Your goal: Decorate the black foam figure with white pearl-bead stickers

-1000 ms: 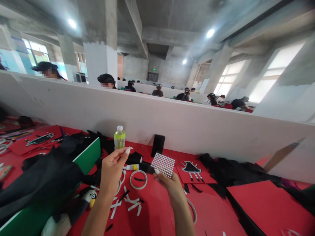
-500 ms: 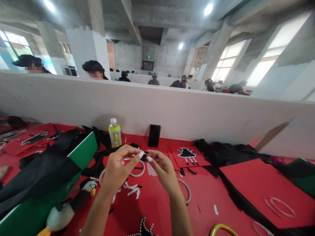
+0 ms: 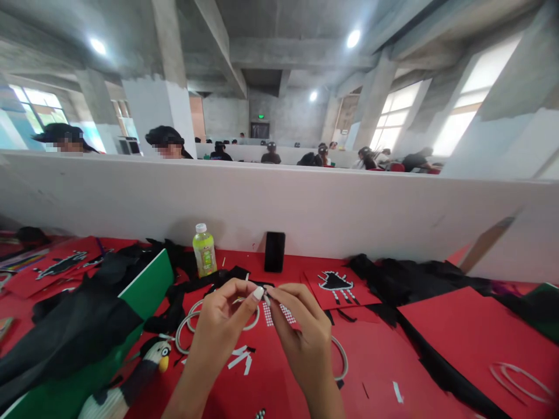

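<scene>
Above the red table, my left hand (image 3: 223, 311) and my right hand (image 3: 301, 326) meet, thumbs and forefingers pinched together. Between the fingertips is a small dark piece (image 3: 264, 295), mostly covered by the fingers. Below the hands lies a sheet of small pearl-like beads in rows (image 3: 268, 317), partly hidden by my right hand. Pale rings (image 3: 180, 337) lie by my left wrist, and another ring (image 3: 344, 355) is beside my right forearm. White strips (image 3: 240, 359) are scattered on the table between the forearms.
A green-yellow drink bottle (image 3: 204, 253) and an upright black phone (image 3: 275, 252) stand near the white partition (image 3: 279, 203). A beaded black shape on a red card (image 3: 338, 285) lies right. At left are a green board (image 3: 152, 285), black cloth (image 3: 82, 326) and a bird toy (image 3: 151, 358).
My hands have drawn closer together, and the right hand has turned so its fingers cover more of the dark piece. The view has tilted up slightly, so the table sits lower.
</scene>
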`<state>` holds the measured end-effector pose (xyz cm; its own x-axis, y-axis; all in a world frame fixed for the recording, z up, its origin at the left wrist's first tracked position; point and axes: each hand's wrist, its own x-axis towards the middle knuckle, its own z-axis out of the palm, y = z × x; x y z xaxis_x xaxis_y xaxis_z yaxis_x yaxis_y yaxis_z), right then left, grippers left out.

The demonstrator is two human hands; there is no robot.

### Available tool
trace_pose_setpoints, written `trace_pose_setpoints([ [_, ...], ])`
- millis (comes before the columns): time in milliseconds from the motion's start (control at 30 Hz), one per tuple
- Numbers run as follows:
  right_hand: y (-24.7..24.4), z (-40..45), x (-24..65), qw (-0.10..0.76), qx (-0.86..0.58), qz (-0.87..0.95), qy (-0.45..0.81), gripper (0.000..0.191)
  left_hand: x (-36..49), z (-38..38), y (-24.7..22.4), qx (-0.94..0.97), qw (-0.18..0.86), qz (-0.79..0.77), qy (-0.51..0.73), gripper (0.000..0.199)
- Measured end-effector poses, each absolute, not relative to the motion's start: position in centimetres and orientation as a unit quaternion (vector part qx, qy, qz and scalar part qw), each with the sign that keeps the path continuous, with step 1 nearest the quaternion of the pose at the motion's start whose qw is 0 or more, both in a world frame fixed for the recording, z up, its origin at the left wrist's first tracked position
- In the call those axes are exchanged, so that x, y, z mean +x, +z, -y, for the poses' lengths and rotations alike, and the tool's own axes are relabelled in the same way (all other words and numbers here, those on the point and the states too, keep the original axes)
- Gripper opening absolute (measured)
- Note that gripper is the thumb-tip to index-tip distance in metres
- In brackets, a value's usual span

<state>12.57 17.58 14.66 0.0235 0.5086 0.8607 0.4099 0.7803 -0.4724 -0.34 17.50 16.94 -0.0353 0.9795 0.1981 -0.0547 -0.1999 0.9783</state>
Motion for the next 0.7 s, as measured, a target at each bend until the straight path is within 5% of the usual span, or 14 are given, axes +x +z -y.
trace_pose_setpoints([
  [700,15.2,-17.6,14.0,0.516,-0.419,0.655,0.359,0.016,-2.3,-18.0,16.9,0.644,0.388,-0.478,0.453,0.022],
])
